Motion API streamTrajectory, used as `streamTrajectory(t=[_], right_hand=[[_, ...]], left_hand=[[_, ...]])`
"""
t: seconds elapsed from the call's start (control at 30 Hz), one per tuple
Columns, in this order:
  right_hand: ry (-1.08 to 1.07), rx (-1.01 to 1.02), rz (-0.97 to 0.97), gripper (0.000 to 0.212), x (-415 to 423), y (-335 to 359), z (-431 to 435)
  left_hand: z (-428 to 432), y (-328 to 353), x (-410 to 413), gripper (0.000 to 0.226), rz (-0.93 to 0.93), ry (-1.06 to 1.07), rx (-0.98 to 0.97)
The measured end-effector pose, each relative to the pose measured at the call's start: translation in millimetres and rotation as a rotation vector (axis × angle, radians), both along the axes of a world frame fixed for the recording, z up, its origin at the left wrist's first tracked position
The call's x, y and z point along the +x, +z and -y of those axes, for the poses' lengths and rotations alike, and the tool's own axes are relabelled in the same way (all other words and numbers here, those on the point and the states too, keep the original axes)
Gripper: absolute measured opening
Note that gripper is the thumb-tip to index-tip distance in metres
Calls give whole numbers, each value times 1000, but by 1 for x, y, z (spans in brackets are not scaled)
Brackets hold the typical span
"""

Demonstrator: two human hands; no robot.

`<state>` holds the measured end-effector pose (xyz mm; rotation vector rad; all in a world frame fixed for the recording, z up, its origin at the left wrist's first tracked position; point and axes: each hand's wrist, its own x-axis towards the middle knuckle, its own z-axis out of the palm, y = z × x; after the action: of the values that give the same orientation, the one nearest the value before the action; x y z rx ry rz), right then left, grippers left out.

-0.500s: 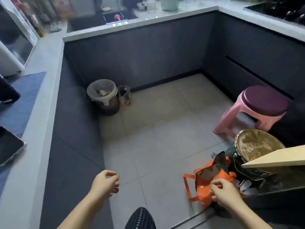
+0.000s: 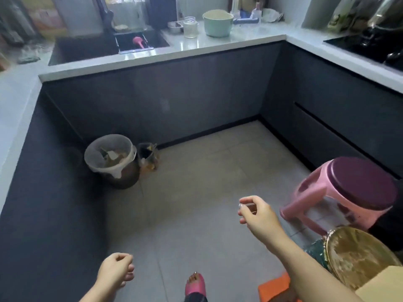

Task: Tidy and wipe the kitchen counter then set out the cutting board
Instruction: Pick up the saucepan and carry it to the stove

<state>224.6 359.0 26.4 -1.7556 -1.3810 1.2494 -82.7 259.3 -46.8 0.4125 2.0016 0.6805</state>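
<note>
A smooth, shiny pale counter (image 2: 218,45) runs along the top of the frame above flat dark cupboard fronts, with a grey tiled floor (image 2: 196,175) below. A round mint pot (image 2: 218,23) and a clear glass jar (image 2: 190,27) are seen on the counter. A round bin (image 2: 111,160) with a thin white liner is seen at centre left. A pink plastic stool (image 2: 346,192) with a round purple seat is at right.

The cutting board (image 2: 383,284), pale and flat, is seen at the lower right corner.

The left hand (image 2: 115,269), at the bottom, is loosely curled and nothing is held. The right hand (image 2: 257,212), at centre right, is pinched on something tiny; what it is cannot be told.
</note>
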Motion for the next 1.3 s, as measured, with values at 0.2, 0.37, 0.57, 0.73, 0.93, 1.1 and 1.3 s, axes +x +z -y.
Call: streamTrajectory(t=[0.2,0.37,0.57,0.73,0.93,1.1,1.3], right_hand=[[-148,-51,10,17,8,8,-122],[-361,-164,24,7,47,-36,-205],[-571,-206,-18,11,81,-60,-351],[-387,-83,-33,18,75,-16,-506],[-164,117,2,14,42,38,-677],[-124,105,126,17,21,49,-780],[-127,114,246,17,30,69,-879]], left_hand=[[-202,45,14,10,26,-140,262],[-357,89,53,14,73,-254,473],[-520,110,95,16,24,-401,544],[-639,118,91,16,-59,-387,524],[-762,109,54,15,-131,-208,532],[-879,114,48,12,-93,-188,611],[-997,134,86,14,-9,-314,642]])
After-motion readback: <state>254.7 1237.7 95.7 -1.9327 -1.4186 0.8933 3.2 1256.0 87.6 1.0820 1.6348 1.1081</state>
